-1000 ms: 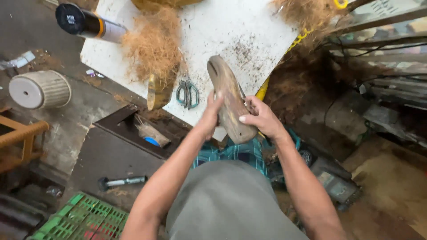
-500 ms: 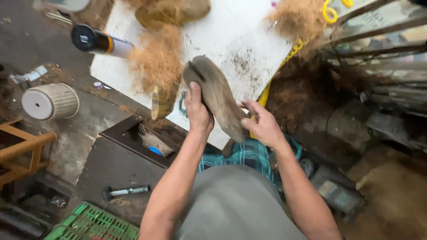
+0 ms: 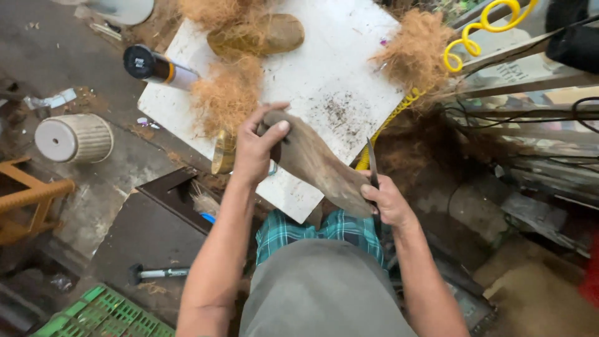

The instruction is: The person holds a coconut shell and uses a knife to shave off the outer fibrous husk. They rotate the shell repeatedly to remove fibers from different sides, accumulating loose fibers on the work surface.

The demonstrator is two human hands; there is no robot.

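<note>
A long curved brown husk piece (image 3: 315,163) is held slanted over the near corner of a white board (image 3: 324,68). My left hand (image 3: 253,150) grips its upper end, thumb across the top. My right hand (image 3: 388,201) is at its lower end, thumb pressed against the husk, with a thin dark knife blade (image 3: 372,163) sticking up out of the fist. The blade lies close along the husk's right edge. My knees in green plaid cloth (image 3: 337,228) are just below.
Piles of brown fibre (image 3: 228,97) (image 3: 415,53) and another husk piece (image 3: 262,34) lie on the board. A black-capped can (image 3: 159,65) rests at its left edge. A white ribbed pot (image 3: 72,137), orange stool (image 3: 25,200), green crate (image 3: 106,315) and yellow coiled hose (image 3: 480,28) surround it.
The husk piece has come up off the board and turned slantwise. My left hand slid up to its top end; my right hand dropped to the lower end, the blade now showing.
</note>
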